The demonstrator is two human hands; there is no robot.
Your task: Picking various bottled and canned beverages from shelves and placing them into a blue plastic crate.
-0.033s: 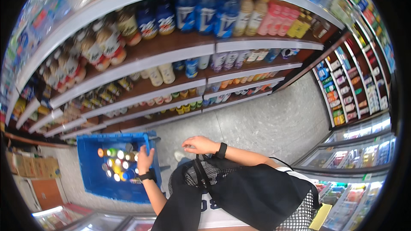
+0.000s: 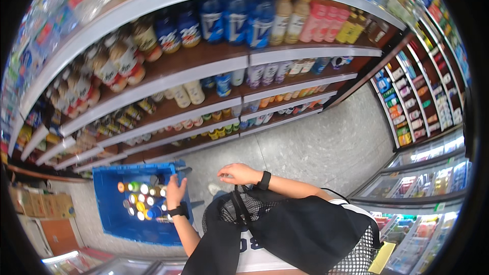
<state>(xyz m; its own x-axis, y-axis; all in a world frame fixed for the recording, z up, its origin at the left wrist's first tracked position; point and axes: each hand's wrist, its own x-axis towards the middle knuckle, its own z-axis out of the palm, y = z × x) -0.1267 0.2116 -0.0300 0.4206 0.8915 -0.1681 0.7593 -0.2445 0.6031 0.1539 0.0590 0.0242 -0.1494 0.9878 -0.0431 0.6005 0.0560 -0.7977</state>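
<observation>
My left hand (image 2: 176, 191), with a dark band at the wrist, is over the right side of a blue plastic crate (image 2: 109, 214). Its fingers are spread and nothing shows in them. Just left of it, several bottles (image 2: 141, 215) stand inside the crate, their caps white, orange, green, yellow and blue. My right hand (image 2: 240, 174) hovers in front of my body, above the floor. Its fingers are loosely bent, with a gap between them and the thumb, and I see nothing held. A dark watch or band circles that wrist too.
Ahead runs a long drinks shelf (image 2: 204, 70) with several tiers of bottles and cans. Cardboard boxes (image 2: 43, 202) are stacked left of the crate. Glass-doored coolers (image 2: 412, 193) line the right, and another stocked shelf (image 2: 423, 91) stands at the far right. Grey floor (image 2: 300, 145) lies between.
My left hand's fingers are spread a little wider, and it sits slightly lower and further right. The view has tilted slightly. My right hand stays nearly where it was.
</observation>
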